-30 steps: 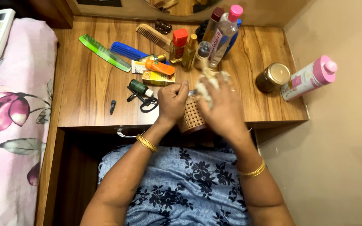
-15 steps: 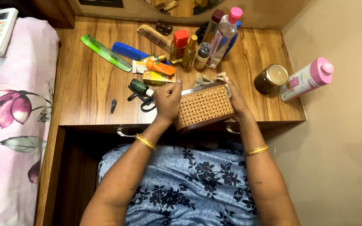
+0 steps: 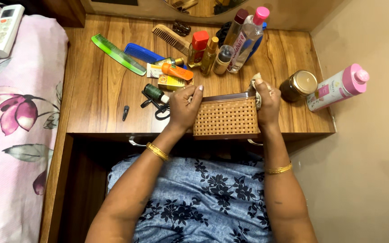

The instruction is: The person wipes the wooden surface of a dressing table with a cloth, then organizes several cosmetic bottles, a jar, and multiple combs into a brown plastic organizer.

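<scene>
1. Woven basket (image 3: 225, 118), a small tan rectangular box with a lattice front, sits at the near edge of the wooden table (image 3: 91, 90), held between both hands.
2. Left hand (image 3: 183, 108) presses against the basket's left end, its fingers (image 3: 195, 92) together and curled over the top corner.
3. Right hand (image 3: 267, 104) grips the basket's right end; its fingers are clamped on a crumpled pale cloth (image 3: 256, 85) held against the basket's top right corner.
4. Each wrist wears a gold bangle (image 3: 157, 151).
5. Just left of the left hand lie a dark green small bottle (image 3: 155, 93) and a black hair clip (image 3: 125, 112).
6. Farther back on the table lie a green comb (image 3: 118, 54), a blue comb (image 3: 142, 53), a wooden comb (image 3: 171, 39) and an orange tube (image 3: 177, 72).
7. A cluster of upright bottles (image 3: 223, 45) stands behind the basket.
8. To the right of the right hand stands a gold-lidded jar (image 3: 299, 84); beside it a white bottle with a pink cap (image 3: 338, 87) lies on its side.
9. A white remote control (image 3: 4, 30) rests on the floral bed (image 3: 14, 135) at far left.
</scene>
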